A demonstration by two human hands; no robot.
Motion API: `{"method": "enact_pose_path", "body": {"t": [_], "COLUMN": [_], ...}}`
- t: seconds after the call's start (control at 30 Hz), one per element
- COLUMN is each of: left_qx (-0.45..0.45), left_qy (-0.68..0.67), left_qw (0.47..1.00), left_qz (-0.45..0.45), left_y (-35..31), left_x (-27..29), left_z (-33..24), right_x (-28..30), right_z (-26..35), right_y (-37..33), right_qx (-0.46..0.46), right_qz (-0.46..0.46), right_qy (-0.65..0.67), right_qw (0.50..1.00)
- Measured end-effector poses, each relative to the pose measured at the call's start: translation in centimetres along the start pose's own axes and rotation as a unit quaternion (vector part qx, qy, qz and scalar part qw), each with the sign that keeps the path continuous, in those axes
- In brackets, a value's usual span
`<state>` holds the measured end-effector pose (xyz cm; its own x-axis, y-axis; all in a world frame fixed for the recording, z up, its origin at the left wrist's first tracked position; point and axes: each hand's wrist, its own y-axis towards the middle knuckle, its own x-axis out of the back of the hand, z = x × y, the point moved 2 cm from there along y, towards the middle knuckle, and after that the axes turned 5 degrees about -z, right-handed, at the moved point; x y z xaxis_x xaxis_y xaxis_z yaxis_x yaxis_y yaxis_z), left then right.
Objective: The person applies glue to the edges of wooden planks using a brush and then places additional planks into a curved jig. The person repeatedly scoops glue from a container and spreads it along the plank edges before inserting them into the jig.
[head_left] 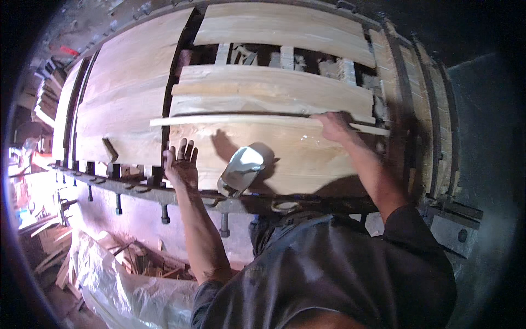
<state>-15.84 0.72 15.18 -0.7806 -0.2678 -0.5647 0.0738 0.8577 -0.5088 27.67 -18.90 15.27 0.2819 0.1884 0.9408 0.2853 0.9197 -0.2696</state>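
Note:
My right hand [335,127] grips a long, thin wooden strip [235,119] toward its right end. The strip lies crosswise along the far edge of a pale wooden board [298,159], beside a gap that parts it from more boards [263,82] farther off. My left hand [182,164] is open and holds nothing, its fingers spread and palm up, over the board's front left corner. Between my hands, near the front edge, stands a white, cut-open plastic container [241,170]; its contents are hard to make out.
A metal rail [246,202] with several bolts hanging from it runs along the front. A wide wooden panel [126,93] lies at left, with a small dark block [110,148] on it. Plastic sheeting [131,290] and wood scraps [55,257] cover the floor at lower left.

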Motion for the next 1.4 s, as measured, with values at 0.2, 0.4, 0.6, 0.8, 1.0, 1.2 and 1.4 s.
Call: {"method": "enact_pose_path", "body": {"t": [0.2, 0.4, 0.6, 0.8, 1.0, 1.2, 1.4], "left_qx": [-0.117, -0.322, -0.377, -0.286, -0.291, -0.235, -0.324], "left_qy": [0.293, 0.63, 0.754, 0.732, 0.603, 0.492, 0.543], "left_qw": [0.937, 0.703, 0.53, 0.578, 0.742, 0.81, 0.756], "left_qz": [-0.15, -0.064, -0.093, -0.219, -0.026, 0.215, 0.166], "left_y": [-4.2, -6.7, -6.1, -4.9, -7.1, -14.4, -11.4], "left_x": [8.6, 10.5, 10.1, 10.5, 10.0, 2.0, 1.7], "left_z": [0.7, 3.3, 3.9, 3.6, 2.9, 4.2, 4.7], "right_x": [-0.2, 0.7, 1.3, -1.2, -7.0, -7.6, -6.3], "right_z": [-3.1, -4.2, -0.6, 14.3, 21.3, 23.7, 23.0], "right_y": [-0.5, -0.4, -1.1, -5.4, -5.1, -3.2, -2.1], "right_qx": [-0.053, -0.04, 0.093, 0.133, 0.054, 0.242, 0.216], "right_qz": [0.032, 0.056, -0.096, -0.069, 0.04, -0.008, -0.048], "right_qy": [-0.002, 0.003, 0.023, 0.106, 0.232, 0.226, 0.169], "right_qw": [0.998, 0.998, 0.991, 0.983, 0.97, 0.944, 0.96]}}
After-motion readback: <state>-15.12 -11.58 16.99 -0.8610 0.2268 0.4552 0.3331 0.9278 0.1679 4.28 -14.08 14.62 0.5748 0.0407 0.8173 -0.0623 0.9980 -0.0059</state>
